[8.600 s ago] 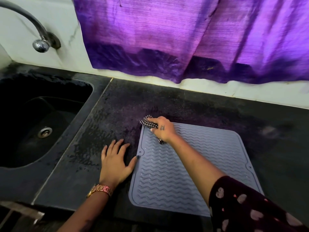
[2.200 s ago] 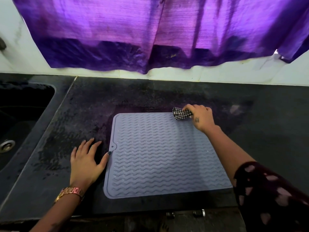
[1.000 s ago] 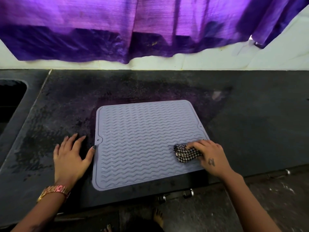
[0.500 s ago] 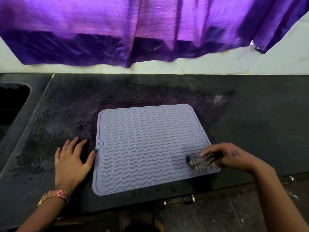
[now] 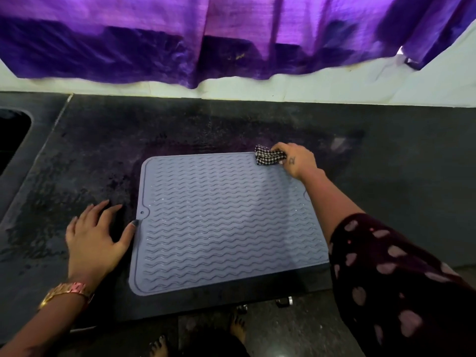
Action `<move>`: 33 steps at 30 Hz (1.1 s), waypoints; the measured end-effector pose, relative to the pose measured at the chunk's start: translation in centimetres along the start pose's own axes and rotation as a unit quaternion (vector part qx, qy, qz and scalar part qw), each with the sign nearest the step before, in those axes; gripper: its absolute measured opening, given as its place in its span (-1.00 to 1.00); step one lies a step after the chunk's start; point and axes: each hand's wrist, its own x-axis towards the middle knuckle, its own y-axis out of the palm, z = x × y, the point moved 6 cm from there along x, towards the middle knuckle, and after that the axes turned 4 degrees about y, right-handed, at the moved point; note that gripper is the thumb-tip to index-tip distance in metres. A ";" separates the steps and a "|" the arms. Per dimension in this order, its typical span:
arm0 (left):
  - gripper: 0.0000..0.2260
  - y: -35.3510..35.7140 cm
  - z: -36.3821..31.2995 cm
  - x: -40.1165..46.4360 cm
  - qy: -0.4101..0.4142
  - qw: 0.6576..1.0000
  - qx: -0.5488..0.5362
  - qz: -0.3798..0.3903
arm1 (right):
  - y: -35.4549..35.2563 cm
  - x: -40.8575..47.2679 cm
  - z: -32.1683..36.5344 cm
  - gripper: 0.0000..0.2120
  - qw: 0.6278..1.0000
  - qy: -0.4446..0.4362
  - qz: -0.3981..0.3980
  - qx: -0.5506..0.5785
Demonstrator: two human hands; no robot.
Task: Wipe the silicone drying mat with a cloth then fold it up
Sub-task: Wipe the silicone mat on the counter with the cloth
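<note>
Fingers (image 5: 280, 150) of my right hand (image 5: 298, 161) grip the checked cloth (image 5: 269, 157) at the mat's (image 5: 226, 222) far-right corner, left hand (image 5: 95, 238) flat on the counter (image 5: 77, 155); wiping underway, folding not started.

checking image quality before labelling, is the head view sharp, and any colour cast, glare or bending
Head view: the drying mat ridges and checked cloth are fairly sharp, and so is the right hand; the purple curtain is soft and smeared; it throws a violet tint on the dark counter; no strong glare, only small glints on the mat; wide-angle bending curves the counter's edges.
</note>
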 end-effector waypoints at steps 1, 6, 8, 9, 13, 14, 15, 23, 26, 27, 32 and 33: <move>-0.38 0.0 0.0 0.0 0.000 1.000 -0.001 0.000 | 0.5 0.1 -0.2 -0.63 1.000 0.006 -0.002 -0.012; -0.39 0.1 0.1 0.0 -0.001 1.000 -0.001 0.000 | 0.4 -1.5 -0.5 -0.63 1.000 -0.012 0.015 -0.022; -0.38 0.1 0.1 0.0 -0.001 1.000 -0.002 -0.002 | 0.1 -3.5 -0.8 -0.60 0.999 -0.026 0.025 -0.011; -0.38 0.1 0.1 0.0 -0.001 1.000 -0.002 -0.002 | 0.0 -4.7 -0.9 -0.59 0.999 -0.032 0.025 -0.005; -0.37 0.0 0.1 0.0 -0.001 1.000 -0.004 -0.001 | 0.2 -9.9 -1.5 -0.58 0.999 -0.047 0.016 0.012; -0.37 0.0 0.0 0.0 -0.001 1.000 -0.005 0.000 | 0.4 -11.1 -1.7 -0.59 0.999 -0.048 0.014 0.015; -0.36 0.0 0.0 0.0 0.000 1.000 -0.005 0.001 | 0.5 -12.3 -1.9 -0.59 0.999 -0.048 0.011 0.017; -0.34 0.2 0.2 -0.1 0.005 1.000 -0.007 0.007 | 1.2 -18.5 -2.6 -0.52 0.999 -0.034 0.007 0.021; -0.34 0.4 0.4 0.0 0.006 1.000 -0.007 0.011 | 1.2 -20.0 -3.0 -0.48 0.998 -0.031 0.041 0.021; -0.34 0.5 0.4 0.0 0.006 1.000 -0.007 0.012 | 1.2 -20.4 -3.2 -0.47 0.998 -0.029 0.052 0.021; -0.33 0.4 0.3 -0.1 0.008 1.000 -0.010 0.012 | 1.1 -21.6 -3.8 -0.55 0.993 -0.012 0.107 0.051; -0.32 0.3 0.2 -0.1 0.009 1.000 -0.012 0.012 | 1.0 -21.6 -3.9 -0.57 0.991 -0.008 0.125 0.056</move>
